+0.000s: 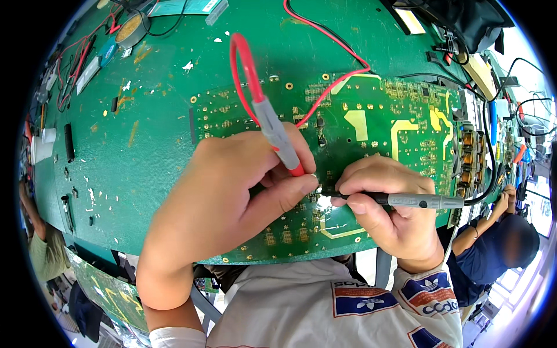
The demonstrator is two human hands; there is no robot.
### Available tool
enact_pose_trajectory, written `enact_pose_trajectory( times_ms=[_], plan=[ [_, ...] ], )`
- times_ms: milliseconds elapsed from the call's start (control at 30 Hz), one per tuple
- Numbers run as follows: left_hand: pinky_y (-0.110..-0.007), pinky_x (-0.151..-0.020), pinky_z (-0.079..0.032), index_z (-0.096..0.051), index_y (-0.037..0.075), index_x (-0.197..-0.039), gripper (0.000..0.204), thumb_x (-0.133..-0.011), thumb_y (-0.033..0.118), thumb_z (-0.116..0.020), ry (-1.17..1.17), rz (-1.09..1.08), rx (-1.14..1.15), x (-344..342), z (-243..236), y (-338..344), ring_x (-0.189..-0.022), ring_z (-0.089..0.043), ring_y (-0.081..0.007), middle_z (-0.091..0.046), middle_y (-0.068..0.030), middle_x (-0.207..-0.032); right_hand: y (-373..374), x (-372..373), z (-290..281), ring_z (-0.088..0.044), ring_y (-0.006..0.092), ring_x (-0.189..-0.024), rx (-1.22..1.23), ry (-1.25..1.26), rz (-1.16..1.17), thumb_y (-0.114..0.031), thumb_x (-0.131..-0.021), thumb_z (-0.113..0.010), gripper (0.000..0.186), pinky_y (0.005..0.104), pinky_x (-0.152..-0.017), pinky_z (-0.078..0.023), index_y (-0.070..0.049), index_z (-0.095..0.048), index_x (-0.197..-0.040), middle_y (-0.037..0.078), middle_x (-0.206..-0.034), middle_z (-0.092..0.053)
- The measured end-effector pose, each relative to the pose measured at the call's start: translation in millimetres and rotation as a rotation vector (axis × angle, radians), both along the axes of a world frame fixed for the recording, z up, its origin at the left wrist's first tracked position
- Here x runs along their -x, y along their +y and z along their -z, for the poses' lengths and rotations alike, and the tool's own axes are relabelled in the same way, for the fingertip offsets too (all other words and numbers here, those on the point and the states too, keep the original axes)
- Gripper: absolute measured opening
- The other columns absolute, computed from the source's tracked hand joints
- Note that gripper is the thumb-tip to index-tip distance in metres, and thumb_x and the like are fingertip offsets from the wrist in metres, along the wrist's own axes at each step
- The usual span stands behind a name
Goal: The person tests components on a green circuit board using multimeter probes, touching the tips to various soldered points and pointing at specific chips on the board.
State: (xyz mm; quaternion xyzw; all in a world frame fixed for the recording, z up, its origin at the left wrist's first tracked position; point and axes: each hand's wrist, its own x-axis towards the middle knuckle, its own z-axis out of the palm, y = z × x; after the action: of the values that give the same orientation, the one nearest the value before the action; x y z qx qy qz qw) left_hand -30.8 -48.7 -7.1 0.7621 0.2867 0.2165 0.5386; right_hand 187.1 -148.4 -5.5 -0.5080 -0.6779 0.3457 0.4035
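A large green circuit board (371, 151) lies in front of me, dotted with small parts and bare gold patches. My left hand (232, 185) is closed around a grey and red test probe (277, 133), its red lead looping up and back over the board. From the right, my right hand (394, 209) pinches a grey and black test probe (426, 200), held nearly level, with a black cable leaving its rear end. Both probe tips point at the same small area near the board's middle. Whether they touch the metal there is too small to tell.
The board rests on a green mat (156, 87) with scraps on it. A round tin (131, 30) stands at the back left, near tangled leads. Coils (469, 151) line the board's right edge. Another person (505, 240) works at the far right, a second at the far left.
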Motion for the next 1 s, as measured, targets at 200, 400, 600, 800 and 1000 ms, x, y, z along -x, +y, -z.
enact_pose_trajectory(
  times_ms=[200,400,600,800,1000],
  plan=[
    [-0.028,-0.060,-0.048,-0.071,0.001,-0.087,0.011,-0.081,0.007,-0.078,0.054,0.025,-0.082,7,-5,3,-0.069,-0.065,-0.0168,-0.070,-0.0081,-0.077,0,1,0,-0.066,0.0256,-0.075,-0.042,0.009,-0.009,-0.006,-0.089,-0.072,0.011,0.0331,-0.066,-0.053,0.004,-0.068,-0.092,0.014,-0.082,-0.069],
    [-0.030,-0.063,-0.050,-0.071,0.000,-0.085,0.013,-0.077,0.006,-0.080,0.066,0.020,-0.087,6,-9,3,-0.074,-0.066,-0.0187,-0.072,-0.0106,-0.079,1,-1,-3,-0.067,0.0257,-0.078,-0.012,0.014,-0.004,-0.002,-0.084,-0.075,0.010,0.0335,-0.066,-0.054,0.000,-0.070,-0.093,0.012,-0.083,-0.070],
    [-0.038,-0.077,-0.055,-0.071,0.002,-0.086,0.016,-0.077,0.009,-0.082,0.016,0.061,-0.192,4,-6,5,-0.091,-0.068,-0.0274,-0.074,-0.0124,-0.087,0,-1,-4,-0.068,0.0265,-0.079,-0.018,0.004,-0.003,-0.001,-0.083,-0.076,0.012,0.0341,-0.066,-0.054,-0.001,-0.070,-0.093,0.012,-0.083,-0.069],
    [-0.046,-0.087,-0.054,-0.069,0.003,-0.086,0.017,-0.075,0.006,-0.082,-0.062,0.008,-0.202,4,-1,1,-0.101,-0.068,-0.0344,-0.074,-0.0102,-0.087,4,-5,-3,-0.066,0.0306,-0.076,-0.077,-0.024,-0.083,0.004,-0.080,-0.077,0.027,0.0384,-0.065,-0.053,-0.001,-0.064,-0.104,0.012,-0.087,-0.068],
    [-0.041,-0.082,-0.054,-0.068,0.004,-0.084,0.017,-0.075,0.005,-0.082,-0.042,0.042,-0.238,0,-8,1,-0.103,-0.068,-0.0307,-0.070,-0.0068,-0.085,1,-4,-9,-0.066,0.0322,-0.076,-0.059,-0.060,-0.087,0.005,-0.082,-0.074,0.023,0.0394,-0.066,-0.052,-0.001,-0.063,-0.102,0.012,-0.085,-0.067]
  ],
)
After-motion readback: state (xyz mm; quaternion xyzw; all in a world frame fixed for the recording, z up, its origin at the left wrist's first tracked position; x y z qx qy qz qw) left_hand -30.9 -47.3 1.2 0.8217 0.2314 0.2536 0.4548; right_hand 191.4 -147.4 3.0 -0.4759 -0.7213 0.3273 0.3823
